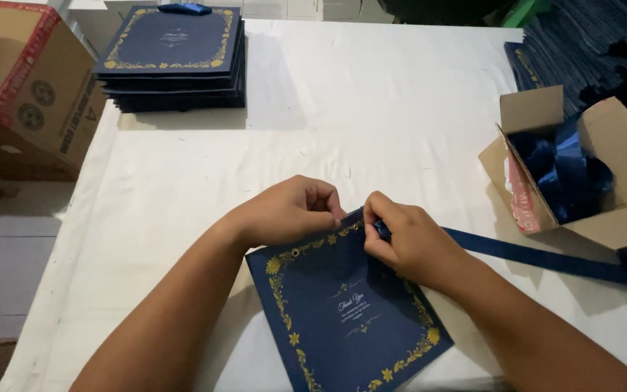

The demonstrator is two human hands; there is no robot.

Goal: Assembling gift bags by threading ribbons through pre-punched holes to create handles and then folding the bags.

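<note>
Head view. The left hand [284, 212] pinches the top edge of a flat navy bag [346, 308] with gold floral border, lying on the white-covered surface [371, 109]. The right hand [408, 243] has its fingers closed on a navy ribbon [538, 255], apparently at the bag's edge. The ribbon trails right toward an open cardboard box [618, 218] holding glossy blue ribbon coils. A stack of matching bags [175, 58] lies at the far left.
</note>
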